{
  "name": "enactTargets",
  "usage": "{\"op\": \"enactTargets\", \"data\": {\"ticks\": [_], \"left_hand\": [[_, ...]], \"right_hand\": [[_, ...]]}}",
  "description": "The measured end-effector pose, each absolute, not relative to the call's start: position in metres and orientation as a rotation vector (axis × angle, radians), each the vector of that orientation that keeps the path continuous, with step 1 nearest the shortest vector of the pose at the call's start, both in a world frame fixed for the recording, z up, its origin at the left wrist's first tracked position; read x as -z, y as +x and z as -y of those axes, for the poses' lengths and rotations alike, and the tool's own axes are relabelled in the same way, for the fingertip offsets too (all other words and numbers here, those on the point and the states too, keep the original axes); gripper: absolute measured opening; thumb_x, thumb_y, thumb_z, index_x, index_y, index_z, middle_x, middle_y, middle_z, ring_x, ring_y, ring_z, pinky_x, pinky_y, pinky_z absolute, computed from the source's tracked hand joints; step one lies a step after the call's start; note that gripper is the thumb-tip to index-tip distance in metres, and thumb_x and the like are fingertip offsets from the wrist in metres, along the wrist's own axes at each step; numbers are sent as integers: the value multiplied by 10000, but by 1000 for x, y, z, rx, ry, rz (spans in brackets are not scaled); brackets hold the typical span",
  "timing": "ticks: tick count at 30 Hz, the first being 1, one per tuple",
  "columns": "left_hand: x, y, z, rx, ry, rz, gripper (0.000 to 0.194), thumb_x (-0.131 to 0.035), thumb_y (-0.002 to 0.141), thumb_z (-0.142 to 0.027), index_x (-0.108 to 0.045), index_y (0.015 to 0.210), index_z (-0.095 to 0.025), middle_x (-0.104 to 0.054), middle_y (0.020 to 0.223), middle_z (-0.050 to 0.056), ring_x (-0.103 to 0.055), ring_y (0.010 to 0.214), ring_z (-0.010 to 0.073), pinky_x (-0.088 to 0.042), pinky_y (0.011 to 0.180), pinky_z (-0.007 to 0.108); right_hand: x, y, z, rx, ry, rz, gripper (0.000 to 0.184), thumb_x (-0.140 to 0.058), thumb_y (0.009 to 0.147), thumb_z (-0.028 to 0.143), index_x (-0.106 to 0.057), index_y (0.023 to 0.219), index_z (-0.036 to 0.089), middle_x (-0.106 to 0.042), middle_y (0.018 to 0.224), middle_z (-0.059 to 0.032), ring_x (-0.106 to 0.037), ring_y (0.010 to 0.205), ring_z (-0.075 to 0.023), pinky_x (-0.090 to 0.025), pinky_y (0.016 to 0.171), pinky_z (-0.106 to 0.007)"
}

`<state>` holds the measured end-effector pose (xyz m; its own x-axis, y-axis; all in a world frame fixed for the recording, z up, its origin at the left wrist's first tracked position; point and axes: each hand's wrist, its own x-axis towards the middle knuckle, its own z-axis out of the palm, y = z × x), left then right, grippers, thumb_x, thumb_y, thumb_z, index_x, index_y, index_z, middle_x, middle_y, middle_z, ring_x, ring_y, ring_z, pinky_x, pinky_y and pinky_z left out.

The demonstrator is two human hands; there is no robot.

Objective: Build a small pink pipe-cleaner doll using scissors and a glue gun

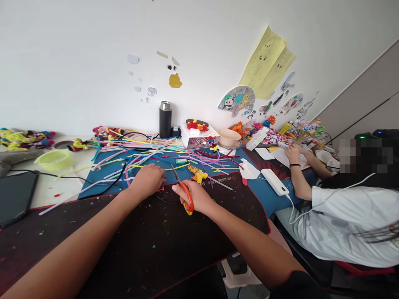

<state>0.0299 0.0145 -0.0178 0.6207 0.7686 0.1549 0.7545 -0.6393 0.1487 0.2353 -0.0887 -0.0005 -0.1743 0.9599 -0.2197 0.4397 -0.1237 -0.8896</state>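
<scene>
**Beside the glue gun [199, 174], orange-handled scissors [188, 194] in the right hand [198, 195]**

Just left of the glue gun, the one pair of scissors has slim grey metal blades, slanting up and away from the person, and looped grips in orange with a touch of yellow. The right hand is closed around those grips. Farther left of the gun, the left hand [149, 179] lies palm down with bent fingers by the coloured stems [146, 146]; I cannot tell whether it pinches one. The stems, pink, lilac, blue, yellow and green, spread behind and left of the gun, too many to count.

The counter [43, 187] also carries, behind the gun, one black flask [165, 120] to its left, one white box [199, 140] and one pale bowl [229, 138] to its right. One white power bank [274, 182] lies right of the gun. Well to the gun's right sits one other person [355, 220] in a white top, both hands over papers.
</scene>
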Motion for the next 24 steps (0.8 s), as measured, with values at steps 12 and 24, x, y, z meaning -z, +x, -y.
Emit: {"op": "enactTargets", "data": {"ticks": [12, 24], "left_hand": [[10, -15, -31, -551, 2347, -1391, 337, -485, 991, -515, -687, 968, -246, -791, 792, 40, -724, 691, 239, -497, 643, 306], [11, -45, -3, -933, 1694, -1298, 479, -775, 771, -684, -754, 897, -222, -822, 883, 66, -739, 761, 255, -590, 701, 340]], "right_hand": [[-29, 232, 83, -910, -1855, 2025, 471, -701, 959, 697, -650, 946, 229, -722, 778, -41, -686, 728, -229, -397, 634, -301], [-39, 223, 70, -524, -1926, 2574, 358, -739, 969, 500, -763, 1162, 200, -812, 1031, -155, -756, 970, -352, -429, 680, -348]]}}
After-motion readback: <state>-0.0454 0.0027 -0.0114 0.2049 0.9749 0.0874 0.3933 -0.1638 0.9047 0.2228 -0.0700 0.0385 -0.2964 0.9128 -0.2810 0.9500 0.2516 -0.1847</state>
